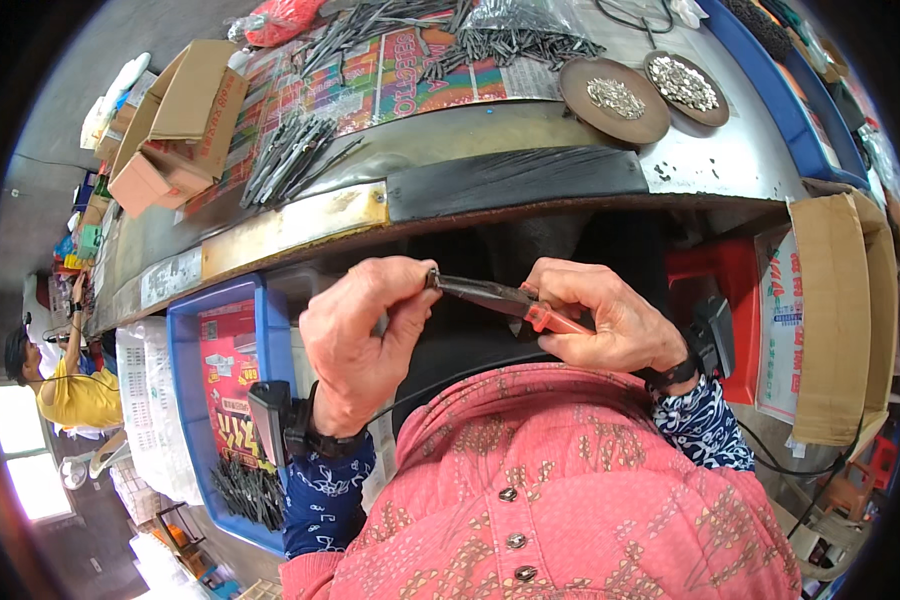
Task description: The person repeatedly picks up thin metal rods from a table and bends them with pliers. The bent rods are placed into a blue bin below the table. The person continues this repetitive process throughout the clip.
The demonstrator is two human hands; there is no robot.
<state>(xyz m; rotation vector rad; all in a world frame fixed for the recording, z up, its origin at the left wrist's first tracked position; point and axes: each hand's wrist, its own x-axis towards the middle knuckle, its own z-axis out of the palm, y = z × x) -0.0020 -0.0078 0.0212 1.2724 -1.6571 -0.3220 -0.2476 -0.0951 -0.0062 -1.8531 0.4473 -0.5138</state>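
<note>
My right hand (610,318) is closed round the red handle of a tool (490,292) that looks like long-nose pliers, its dark, narrow end pointing left. At that end, my left hand (358,330) pinches a small dark piece (432,279) between thumb and forefinger. The fingers hide most of the piece, so its kind cannot be made out. Both hands are raised in front of my body, just below the edge of the worktable (510,135).
On the table lie dark strips (288,160), two round brown dishes (610,125) (708,112) of small metal parts, and a cardboard box (185,120). A blue crate (182,400) stands at left; a red bin (715,290) and open carton (838,320) at right. Someone in yellow (80,398) sits far left.
</note>
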